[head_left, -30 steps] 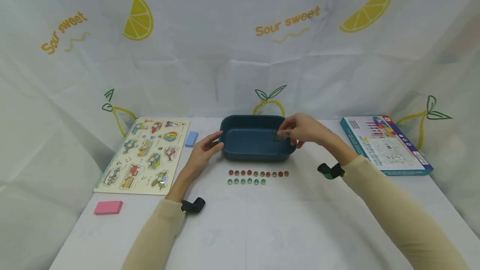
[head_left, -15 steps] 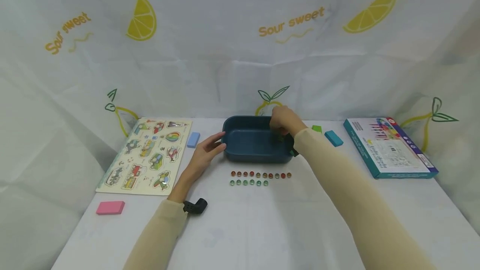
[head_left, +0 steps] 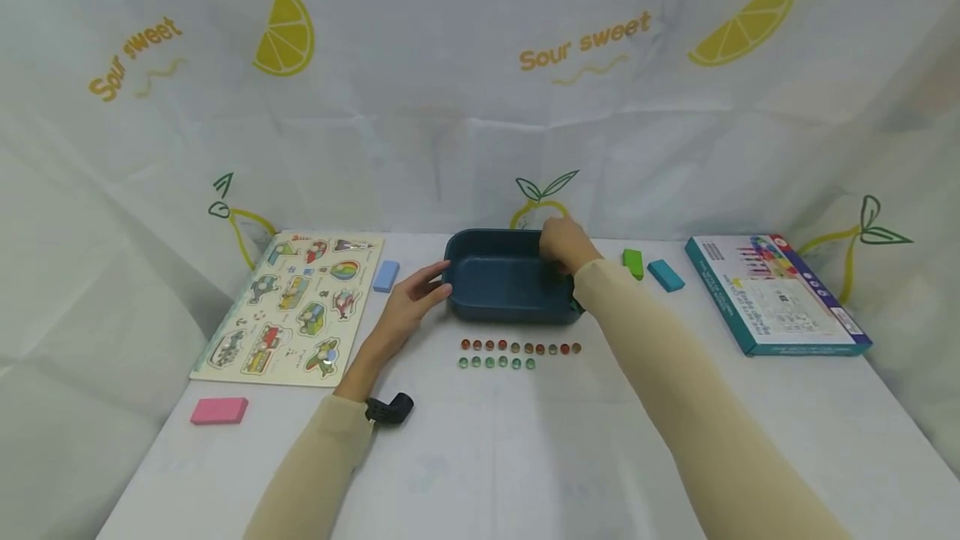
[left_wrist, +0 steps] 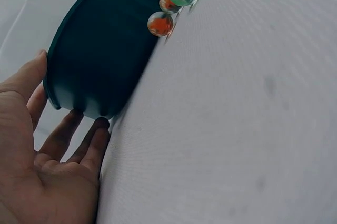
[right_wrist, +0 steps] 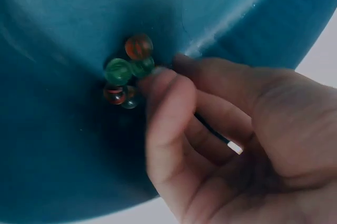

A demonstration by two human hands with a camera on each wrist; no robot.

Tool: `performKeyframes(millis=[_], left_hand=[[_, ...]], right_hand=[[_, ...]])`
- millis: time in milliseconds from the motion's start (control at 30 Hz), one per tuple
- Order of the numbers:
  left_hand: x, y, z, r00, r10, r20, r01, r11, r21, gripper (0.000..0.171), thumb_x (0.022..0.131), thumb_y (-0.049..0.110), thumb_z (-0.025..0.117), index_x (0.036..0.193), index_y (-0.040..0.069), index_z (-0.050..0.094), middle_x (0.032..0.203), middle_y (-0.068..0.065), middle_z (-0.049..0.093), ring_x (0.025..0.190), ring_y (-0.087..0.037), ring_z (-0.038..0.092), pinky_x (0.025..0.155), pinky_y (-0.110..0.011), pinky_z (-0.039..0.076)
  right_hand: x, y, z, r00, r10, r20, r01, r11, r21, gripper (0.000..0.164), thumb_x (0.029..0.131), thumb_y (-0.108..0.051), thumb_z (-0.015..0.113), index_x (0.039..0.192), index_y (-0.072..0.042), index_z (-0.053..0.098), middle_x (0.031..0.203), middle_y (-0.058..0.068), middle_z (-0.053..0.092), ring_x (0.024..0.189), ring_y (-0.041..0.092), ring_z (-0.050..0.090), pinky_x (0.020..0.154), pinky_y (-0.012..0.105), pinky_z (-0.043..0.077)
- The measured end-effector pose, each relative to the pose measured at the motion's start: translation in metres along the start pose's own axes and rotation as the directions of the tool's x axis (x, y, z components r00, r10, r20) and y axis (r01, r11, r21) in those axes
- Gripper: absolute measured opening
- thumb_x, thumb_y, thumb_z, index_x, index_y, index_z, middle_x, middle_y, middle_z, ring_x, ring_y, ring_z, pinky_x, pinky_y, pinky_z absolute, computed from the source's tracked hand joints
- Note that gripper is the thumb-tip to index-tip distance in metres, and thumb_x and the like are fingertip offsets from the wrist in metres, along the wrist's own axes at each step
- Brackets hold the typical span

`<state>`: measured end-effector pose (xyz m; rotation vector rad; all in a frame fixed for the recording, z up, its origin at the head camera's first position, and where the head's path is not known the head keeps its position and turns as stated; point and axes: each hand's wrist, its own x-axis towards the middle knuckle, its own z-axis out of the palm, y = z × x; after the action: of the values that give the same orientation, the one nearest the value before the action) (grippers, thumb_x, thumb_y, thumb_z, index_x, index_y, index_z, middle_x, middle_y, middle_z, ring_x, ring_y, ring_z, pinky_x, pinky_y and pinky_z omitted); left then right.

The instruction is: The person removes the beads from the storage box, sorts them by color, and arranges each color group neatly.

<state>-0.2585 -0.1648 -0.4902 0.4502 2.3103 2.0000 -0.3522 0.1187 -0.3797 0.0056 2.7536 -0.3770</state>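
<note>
A dark teal rectangular dish (head_left: 510,312) stands at the back middle of the table. My left hand (head_left: 405,307) is at its left end, thumb at the rim and extended fingertips against the end wall. My right hand (head_left: 564,244) reaches into the dish's right end, with fingers bent. In the right wrist view, several glass marbles (right_wrist: 119,71), green and orange, cluster at the bottom, and thumb and index fingertips are right beside them. I cannot tell whether a marble sits between those fingertips. Before the dish lie a row of reddish marbles (head_left: 502,346) and a shorter row of green marbles (head_left: 503,362).
A picture puzzle board (head_left: 300,307) lies left, with a pink block (head_left: 219,411) before it and a light blue block (head_left: 386,276) beside it. Right of the dish are a green block (head_left: 633,263), a blue block (head_left: 665,275) and a flat box (head_left: 780,298).
My right hand has moved left and down into the dish, and its forearm has swung left, uncovering the green and blue blocks. My left hand stays at the dish's end.
</note>
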Motion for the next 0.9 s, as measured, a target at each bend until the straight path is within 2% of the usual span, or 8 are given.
performKeyframes(millis=[133, 367, 433, 500, 600, 700, 767, 900], left_hand=[[0.001, 0.001, 0.000, 1.000, -0.001, 0.001, 0.001, 1.000, 0.002, 0.053, 0.105, 0.019, 0.067, 0.156, 0.014, 0.053, 0.165, -0.008, 0.050, 0.151, -0.032, 0.051, 0.124, -0.042, 0.044], [0.001, -0.001, -0.001, 1.000, 0.000, -0.003, 0.000, 1.000, -0.010, 0.053, 0.105, 0.018, 0.068, 0.155, 0.014, 0.054, 0.165, -0.008, 0.050, 0.150, -0.033, 0.051, 0.125, -0.045, 0.043], [0.001, -0.002, 0.000, 1.000, 0.001, 0.002, -0.001, 1.000, -0.016, 0.053, 0.105, 0.018, 0.068, 0.156, 0.013, 0.053, 0.165, -0.009, 0.049, 0.151, -0.033, 0.051, 0.126, -0.048, 0.042], [0.000, -0.002, 0.000, 1.000, 0.003, 0.005, -0.003, 1.000, -0.023, 0.053, 0.105, 0.018, 0.068, 0.156, 0.013, 0.053, 0.166, -0.009, 0.048, 0.151, -0.034, 0.050, 0.126, -0.050, 0.041], [0.000, -0.002, 0.001, 1.000, 0.005, 0.004, -0.005, 1.000, -0.019, 0.053, 0.105, 0.019, 0.068, 0.156, 0.013, 0.053, 0.166, -0.010, 0.048, 0.151, -0.035, 0.050, 0.126, -0.052, 0.040], [0.000, -0.001, 0.001, 1.000, 0.002, 0.002, -0.002, 1.000, -0.009, 0.053, 0.105, 0.019, 0.068, 0.156, 0.013, 0.053, 0.166, -0.009, 0.048, 0.151, -0.034, 0.050, 0.126, -0.051, 0.041], [0.000, -0.001, 0.001, 1.000, -0.002, -0.002, 0.002, 1.000, -0.005, 0.053, 0.105, 0.019, 0.068, 0.156, 0.014, 0.054, 0.166, -0.008, 0.048, 0.151, -0.034, 0.050, 0.126, -0.050, 0.041], [0.000, 0.000, 0.001, 1.000, -0.005, -0.007, 0.005, 1.000, 0.000, 0.053, 0.105, 0.019, 0.068, 0.155, 0.014, 0.054, 0.166, -0.009, 0.048, 0.151, -0.034, 0.050, 0.127, -0.049, 0.041]], right_hand=[[0.002, -0.001, 0.002, 1.000, 0.005, 0.017, -0.004, 0.999, -0.035, 0.020, 0.100, 0.001, 0.053, 0.117, 0.006, 0.063, 0.120, 0.027, 0.066, 0.054, 0.019, 0.062, 0.046, 0.025, 0.053], [0.002, 0.001, 0.002, 0.999, -0.042, 0.025, 0.044, 0.997, -0.057, 0.021, 0.096, 0.002, 0.060, 0.117, 0.005, 0.063, 0.120, 0.026, 0.068, 0.059, 0.020, 0.063, 0.048, 0.025, 0.053], [0.002, 0.003, 0.000, 0.997, -0.069, 0.027, 0.070, 0.996, -0.062, 0.015, 0.095, 0.002, 0.060, 0.109, 0.004, 0.063, 0.109, 0.023, 0.070, 0.056, 0.019, 0.064, 0.048, 0.025, 0.055], [0.000, 0.008, -0.003, 0.991, -0.130, 0.025, 0.130, 0.991, -0.041, 0.006, 0.092, 0.002, 0.059, 0.095, 0.002, 0.065, 0.091, 0.017, 0.071, 0.054, 0.017, 0.063, 0.050, 0.028, 0.059], [-0.011, 0.018, -0.007, 0.963, -0.270, 0.010, 0.270, 0.963, 0.019, 0.013, 0.093, -0.001, 0.059, 0.088, 0.002, 0.070, 0.077, 0.010, 0.069, 0.055, 0.015, 0.065, 0.055, 0.030, 0.062], [-0.032, 0.031, -0.011, 0.917, -0.398, -0.010, 0.396, 0.912, 0.105, 0.016, 0.099, -0.008, 0.063, 0.098, 0.002, 0.077, 0.077, 0.011, 0.072, 0.059, 0.015, 0.066, 0.058, 0.030, 0.062], [-0.049, 0.040, -0.011, 0.897, -0.442, -0.017, 0.439, 0.883, 0.164, 0.018, 0.102, -0.013, 0.066, 0.110, 0.000, 0.076, 0.083, 0.013, 0.075, 0.062, 0.016, 0.067, 0.059, 0.031, 0.061], [-0.083, 0.063, -0.005, 0.865, -0.501, -0.027, 0.486, 0.823, 0.293, 0.019, 0.102, -0.018, 0.071, 0.113, -0.003, 0.074, 0.088, 0.014, 0.077, 0.065, 0.019, 0.066, 0.059, 0.034, 0.060]])
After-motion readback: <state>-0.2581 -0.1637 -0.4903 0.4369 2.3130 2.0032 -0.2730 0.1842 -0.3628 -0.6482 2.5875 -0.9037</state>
